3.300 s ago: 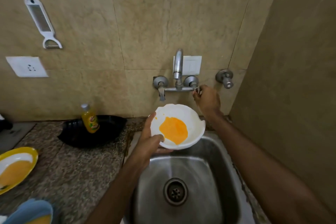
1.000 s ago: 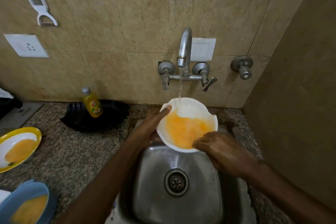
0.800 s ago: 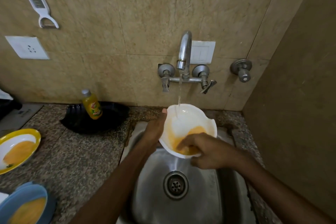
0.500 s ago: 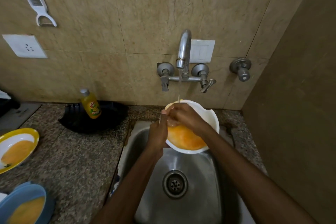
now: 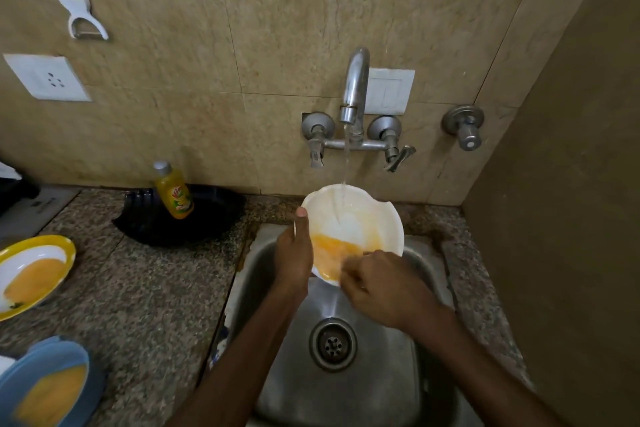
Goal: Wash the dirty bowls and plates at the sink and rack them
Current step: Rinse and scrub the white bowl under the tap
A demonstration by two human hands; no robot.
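Note:
A white scalloped bowl (image 5: 360,218) smeared with orange residue tilts over the steel sink (image 5: 374,399), under a thin stream from the tap (image 5: 355,87). My left hand (image 5: 294,253) grips its left rim, thumb lying along the edge. My right hand (image 5: 381,284) is at the near rim with its fingers curled down into the bowl on the orange residue; the fingertips are hidden. A dirty yellow-rimmed plate (image 5: 34,274) and a dirty blue bowl (image 5: 45,388) wait on the counter at the left.
A yellow dish-soap bottle (image 5: 175,192) stands in a black tray (image 5: 207,215) by the wall. The granite counter (image 5: 149,295) lies left of the sink. A side wall (image 5: 571,218) closes in on the right. The drain (image 5: 333,344) sits below the bowl.
My right hand turned on the tap, then came to the bowl. It has slid from the bowl's far rim to the near rim, and more white shows inside.

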